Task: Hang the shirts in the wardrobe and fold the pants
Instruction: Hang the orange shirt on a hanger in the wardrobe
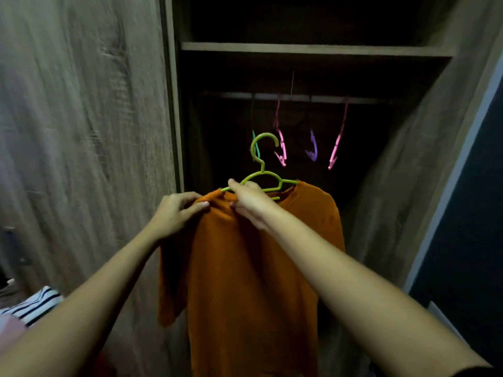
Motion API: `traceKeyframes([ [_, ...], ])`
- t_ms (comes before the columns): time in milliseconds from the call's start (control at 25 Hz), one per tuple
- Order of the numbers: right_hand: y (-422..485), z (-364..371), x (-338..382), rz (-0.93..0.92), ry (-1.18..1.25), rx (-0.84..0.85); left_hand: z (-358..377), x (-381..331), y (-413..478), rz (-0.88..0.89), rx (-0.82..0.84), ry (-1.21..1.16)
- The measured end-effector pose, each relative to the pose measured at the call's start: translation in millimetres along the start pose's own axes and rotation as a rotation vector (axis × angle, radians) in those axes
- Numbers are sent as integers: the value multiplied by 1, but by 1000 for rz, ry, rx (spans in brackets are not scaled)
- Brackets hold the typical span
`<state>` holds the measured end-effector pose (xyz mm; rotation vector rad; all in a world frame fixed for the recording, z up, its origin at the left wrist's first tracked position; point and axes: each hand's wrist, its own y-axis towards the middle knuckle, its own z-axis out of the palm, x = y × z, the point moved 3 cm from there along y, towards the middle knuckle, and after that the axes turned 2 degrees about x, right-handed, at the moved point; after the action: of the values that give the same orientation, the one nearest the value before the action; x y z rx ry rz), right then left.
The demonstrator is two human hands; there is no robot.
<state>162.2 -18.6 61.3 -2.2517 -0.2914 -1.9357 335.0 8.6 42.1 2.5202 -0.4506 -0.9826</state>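
An orange shirt (255, 268) hangs from a green plastic hanger (262, 159) in front of the open wardrobe (299, 47). My left hand (177, 213) pinches the shirt's left shoulder by the collar. My right hand (250, 201) grips the hanger's bar and the collar together. The hanger's hook points up, below the wardrobe rail (299, 97) and apart from it. The shirt's right shoulder sits over the hanger's right arm.
Pink hangers (281, 148), a purple hanger (312, 148) and a teal one hang empty from the rail. A wooden wardrobe door (81, 131) stands at the left. A striped garment (35, 303) lies at the lower left. A dark wall (468, 213) is at the right.
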Motion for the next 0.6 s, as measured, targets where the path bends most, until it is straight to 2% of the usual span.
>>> traceKeyframes([
  [80, 0, 9, 4, -2, 61, -50, 0, -15, -8, 8, -15, 36],
  [200, 5, 12, 6, -29, 78, -138, -4, -33, -25, -3, 83, 62],
  [280, 9, 15, 11, -45, -39, -149, -10, -42, -40, -27, 143, -96],
  [360, 14, 22, 15, -42, -292, -164, -10, -54, -56, -34, 215, -384],
  [440, 17, 31, 19, -27, -455, -158, -4, -62, -66, -35, 273, -544],
  [600, 33, 35, 17, -65, -372, -110, 3, -54, -58, -69, 210, -551],
])
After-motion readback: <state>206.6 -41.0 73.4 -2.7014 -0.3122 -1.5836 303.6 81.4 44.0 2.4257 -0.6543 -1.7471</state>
